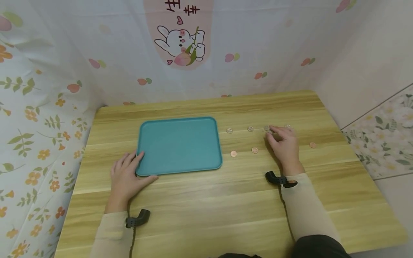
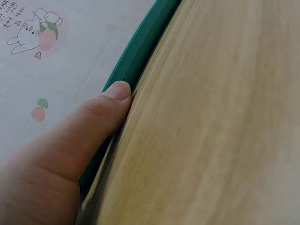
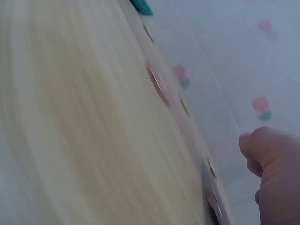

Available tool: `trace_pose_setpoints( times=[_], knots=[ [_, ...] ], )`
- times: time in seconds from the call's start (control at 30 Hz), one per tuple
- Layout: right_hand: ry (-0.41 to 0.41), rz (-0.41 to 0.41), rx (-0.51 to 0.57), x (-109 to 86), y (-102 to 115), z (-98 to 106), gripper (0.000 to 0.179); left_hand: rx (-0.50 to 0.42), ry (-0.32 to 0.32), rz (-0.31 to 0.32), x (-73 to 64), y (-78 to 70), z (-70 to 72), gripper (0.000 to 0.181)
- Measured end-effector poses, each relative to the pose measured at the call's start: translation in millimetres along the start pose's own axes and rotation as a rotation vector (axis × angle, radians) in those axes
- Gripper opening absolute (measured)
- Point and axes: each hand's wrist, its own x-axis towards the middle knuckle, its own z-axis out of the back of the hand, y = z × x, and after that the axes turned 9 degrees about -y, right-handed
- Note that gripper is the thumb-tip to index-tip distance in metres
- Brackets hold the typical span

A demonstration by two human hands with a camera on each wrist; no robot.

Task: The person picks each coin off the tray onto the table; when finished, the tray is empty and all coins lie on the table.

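Observation:
A teal rectangular tray (image 1: 179,147) lies flat on the wooden table. My left hand (image 1: 127,175) rests at its near left corner, fingers spread at the left rim, thumb along the front edge. The left wrist view shows that thumb (image 2: 115,96) touching the tray's side (image 2: 136,51). To the right, my right hand (image 1: 285,145) hovers over the coins with thumb and index finger apart. Its fingertips are right by a silver coin (image 1: 266,128). In the right wrist view the hand (image 3: 279,168) is raised above the tabletop, its fingers bent.
Silver coins (image 1: 229,130) form a back row, including one (image 1: 287,126) partly behind the right hand. Copper coins (image 1: 233,153) lie in a front row, with one (image 1: 312,145) farther right. The wooden table (image 1: 200,211) meets a patterned cloth (image 1: 193,82) at the back.

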Motion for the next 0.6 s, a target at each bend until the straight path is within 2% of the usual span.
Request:
trace_pose_setpoints(
  times=[0.17, 0.37, 0.6],
  knots=[
    [-0.042, -0.048, -0.115, 10.5, -25.4, 29.6, 0.02, 0.009, -0.007, -0.001, -0.3, -1.8, -0.6, 0.105],
    [-0.059, -0.164, -0.23, 20.3, -55.1, 63.5, 0.021, 0.016, 0.003, -0.007, 0.1, -1.5, -5.5, 0.105],
    [-0.048, -0.269, -0.284, 21.3, -79.1, 75.9, 0.026, 0.014, -0.009, -0.007, 0.3, -0.7, -1.0, 0.104]
  ],
)
